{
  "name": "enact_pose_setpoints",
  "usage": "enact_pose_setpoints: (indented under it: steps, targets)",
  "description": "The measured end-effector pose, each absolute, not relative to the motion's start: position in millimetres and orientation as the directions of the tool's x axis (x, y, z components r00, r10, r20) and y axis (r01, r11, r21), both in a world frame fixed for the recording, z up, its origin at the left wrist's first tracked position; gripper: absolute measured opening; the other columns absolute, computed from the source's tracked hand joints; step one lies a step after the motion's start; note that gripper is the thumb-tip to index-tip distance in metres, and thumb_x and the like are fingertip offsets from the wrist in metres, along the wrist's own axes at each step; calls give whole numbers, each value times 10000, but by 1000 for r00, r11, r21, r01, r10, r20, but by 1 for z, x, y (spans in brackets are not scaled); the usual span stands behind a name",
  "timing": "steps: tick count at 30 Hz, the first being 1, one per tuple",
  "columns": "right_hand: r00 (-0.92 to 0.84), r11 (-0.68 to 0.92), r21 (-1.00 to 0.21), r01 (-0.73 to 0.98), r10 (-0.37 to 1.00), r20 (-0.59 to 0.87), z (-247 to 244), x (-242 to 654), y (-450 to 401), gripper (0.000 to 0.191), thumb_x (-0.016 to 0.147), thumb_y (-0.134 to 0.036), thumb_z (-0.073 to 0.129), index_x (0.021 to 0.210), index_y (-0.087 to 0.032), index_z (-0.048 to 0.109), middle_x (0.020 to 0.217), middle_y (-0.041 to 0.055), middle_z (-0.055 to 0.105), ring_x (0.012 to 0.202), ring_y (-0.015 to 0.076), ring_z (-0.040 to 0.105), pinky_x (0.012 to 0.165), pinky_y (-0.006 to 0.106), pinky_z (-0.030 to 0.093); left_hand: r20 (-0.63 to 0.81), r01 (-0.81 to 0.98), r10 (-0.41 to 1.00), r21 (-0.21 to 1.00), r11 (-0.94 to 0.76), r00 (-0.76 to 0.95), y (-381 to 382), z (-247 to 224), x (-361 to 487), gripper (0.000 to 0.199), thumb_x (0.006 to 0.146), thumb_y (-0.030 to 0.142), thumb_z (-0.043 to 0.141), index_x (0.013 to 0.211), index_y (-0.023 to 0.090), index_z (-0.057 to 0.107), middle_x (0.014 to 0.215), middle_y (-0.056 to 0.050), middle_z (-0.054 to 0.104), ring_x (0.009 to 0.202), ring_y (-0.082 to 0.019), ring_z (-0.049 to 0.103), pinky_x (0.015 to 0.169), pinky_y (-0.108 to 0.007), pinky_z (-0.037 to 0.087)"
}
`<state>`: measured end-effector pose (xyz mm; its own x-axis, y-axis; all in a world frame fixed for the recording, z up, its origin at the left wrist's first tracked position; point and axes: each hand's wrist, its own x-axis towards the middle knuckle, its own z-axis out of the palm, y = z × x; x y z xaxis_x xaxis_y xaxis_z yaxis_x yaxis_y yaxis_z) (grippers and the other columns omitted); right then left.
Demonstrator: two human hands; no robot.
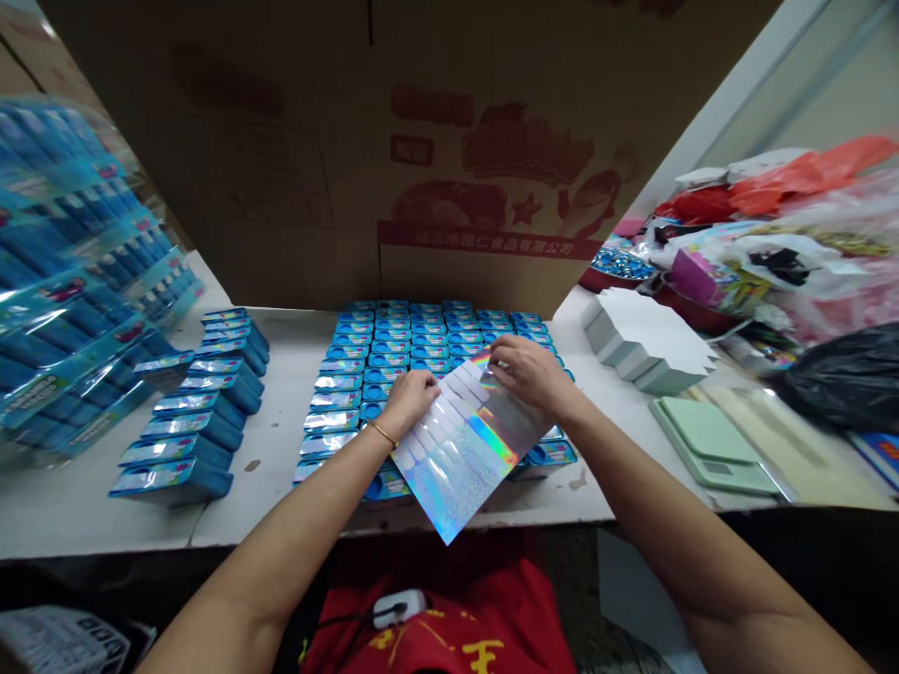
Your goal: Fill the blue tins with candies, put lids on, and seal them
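A shiny holographic sticker sheet (449,468) is tilted above the rows of small blue boxes (337,398). My left hand (413,401) is closed on the sheet's left edge, with a thin gold bracelet (384,433) at the wrist. My right hand (528,373) pinches at the sheet's upper right part, fingertips pressed together; whether a sticker is lifted there I cannot tell. Pale rounded label shapes run along the sheet's upper left half. Beneath both hands the boxes stand packed closely in several columns, some hidden by the sheet and my arms.
A large cardboard carton (295,187) walls off the back. More blue boxes (183,440) stand in a row at left, beside wrapped stacks (63,281). On the right are white card stacks (646,342), a green scale (713,445) and a black bag (843,379).
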<state>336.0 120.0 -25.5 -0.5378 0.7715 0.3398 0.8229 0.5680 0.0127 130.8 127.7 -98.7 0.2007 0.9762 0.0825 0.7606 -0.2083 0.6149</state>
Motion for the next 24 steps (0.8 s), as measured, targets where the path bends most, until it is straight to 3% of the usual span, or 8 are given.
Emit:
enact_pose_setpoints:
  steps: [3,6,10,12,14,19,24]
  targets:
    - [-413,451,-40,892,848,332,13,320,115,161,792,-222,489,766,-178,642,856,53,612,756,151,547,643,238,366,160,723,964,637,-265,212,127,-106,129,129,707,208,573,764,178,685,802,-65,672,808,-199,590,762,-299,413]
    - [-340,383,-135,914,903,264,30,298,123,149,754,-229,515,720,-185,653,791,35,628,699,141,546,602,228,343,239,567,961,777,-273,136,125,-107,123,183,729,242,561,845,162,679,910,-87,662,891,-208,577,818,-311,406]
    - [-299,365,-318,875,924,239,22,268,140,150,731,-225,527,691,-165,659,673,24,627,638,124,537,571,216,332,108,27,994,994,-107,-33,116,-98,107,318,781,385,495,944,151,636,970,-91,649,899,-181,583,791,-292,421]
    - [-281,348,-438,829,936,211,12,254,147,149,719,-236,540,664,-152,649,578,8,589,561,105,509,525,208,320,-15,-262,998,965,-3,-68,111,-91,95,385,778,460,477,956,148,616,951,-88,644,865,-168,591,748,-281,433]
    - [-274,306,-574,759,951,145,2,241,153,156,704,-266,563,642,-142,635,503,-10,538,492,88,479,478,199,308,-85,-432,992,901,39,-89,107,-84,83,404,751,497,508,921,145,610,897,-73,638,803,-144,593,709,-261,437]
    - [-213,62,-870,488,976,-50,-23,202,162,173,640,-291,644,607,-134,580,504,-24,515,407,68,457,382,184,288,-132,-464,970,885,22,-206,110,-78,46,361,580,320,740,858,145,591,730,0,588,636,-74,541,599,-192,405]
    - [-236,-108,-958,266,956,-174,-45,160,172,134,665,-227,614,593,-142,539,495,-29,523,371,63,457,339,180,269,-183,-473,950,880,45,-251,121,-83,3,341,618,379,709,811,136,569,670,-3,568,588,-80,535,514,-187,382]
